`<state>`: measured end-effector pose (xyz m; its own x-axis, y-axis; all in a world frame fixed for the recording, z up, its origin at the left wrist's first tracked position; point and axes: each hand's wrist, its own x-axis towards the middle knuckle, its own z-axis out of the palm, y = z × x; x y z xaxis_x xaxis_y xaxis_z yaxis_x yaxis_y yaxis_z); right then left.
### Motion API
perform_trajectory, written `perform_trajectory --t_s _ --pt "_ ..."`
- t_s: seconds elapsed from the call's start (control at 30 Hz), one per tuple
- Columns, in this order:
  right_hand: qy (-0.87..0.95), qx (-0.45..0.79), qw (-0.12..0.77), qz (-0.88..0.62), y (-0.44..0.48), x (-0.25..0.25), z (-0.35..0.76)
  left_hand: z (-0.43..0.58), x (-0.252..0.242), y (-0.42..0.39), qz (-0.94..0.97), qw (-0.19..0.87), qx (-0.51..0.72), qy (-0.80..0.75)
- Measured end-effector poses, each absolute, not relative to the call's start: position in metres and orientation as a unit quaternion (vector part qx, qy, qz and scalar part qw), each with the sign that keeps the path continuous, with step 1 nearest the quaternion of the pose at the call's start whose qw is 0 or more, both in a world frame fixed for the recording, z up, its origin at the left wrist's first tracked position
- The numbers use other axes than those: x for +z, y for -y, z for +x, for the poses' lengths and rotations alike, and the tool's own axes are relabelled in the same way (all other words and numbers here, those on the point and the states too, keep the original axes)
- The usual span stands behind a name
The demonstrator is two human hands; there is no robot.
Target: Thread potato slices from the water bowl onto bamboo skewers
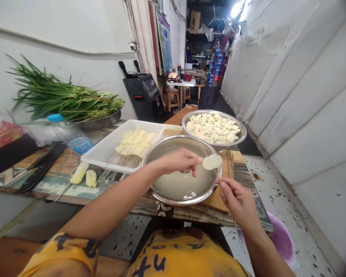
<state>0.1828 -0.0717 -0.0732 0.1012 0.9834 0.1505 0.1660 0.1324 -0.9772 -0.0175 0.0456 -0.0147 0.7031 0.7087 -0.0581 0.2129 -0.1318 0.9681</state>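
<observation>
My left hand (181,161) reaches over a steel bowl of cloudy water (158,153) and pinches a thin pale potato slice (212,162) at its edge. My right hand (238,199) is closed near the bowl's right rim, its fingers pinched on a thin bamboo skewer (217,175) whose tip points up toward the slice. Behind the bowl, a white plastic tray (103,151) holds pale slices threaded on skewers (136,143). A second steel bowl (240,139) at the back right is heaped with white cut pieces.
Loose skewers (230,163) lie by the bowl's right side. Two peeled vegetable pieces (85,175), a dark knife (40,169), a water bottle (70,136) and a basin of green chives (63,98) sit at the left. A purple basin (281,240) is on the floor.
</observation>
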Motion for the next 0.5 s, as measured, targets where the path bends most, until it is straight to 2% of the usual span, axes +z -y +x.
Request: perform_trajectory --t_s 0.17,0.27,0.4,0.5 --pt "0.493 0.408 0.548 -0.538 0.07 -0.073 0.189 -0.015 -0.039 -0.064 0.859 0.311 0.242 -0.328" --pt "0.497 0.415 0.547 -0.531 0.071 -0.074 0.19 -0.003 -0.059 -0.07 0.927 0.207 0.185 -0.254" --pt "0.498 0.419 0.551 -0.522 0.071 -0.076 0.19 0.013 -0.078 -0.068 0.948 0.167 0.126 -0.238" --pt "0.505 0.415 0.546 -0.525 0.072 -0.078 0.192 0.015 -0.087 -0.064 0.914 0.257 0.169 -0.264"
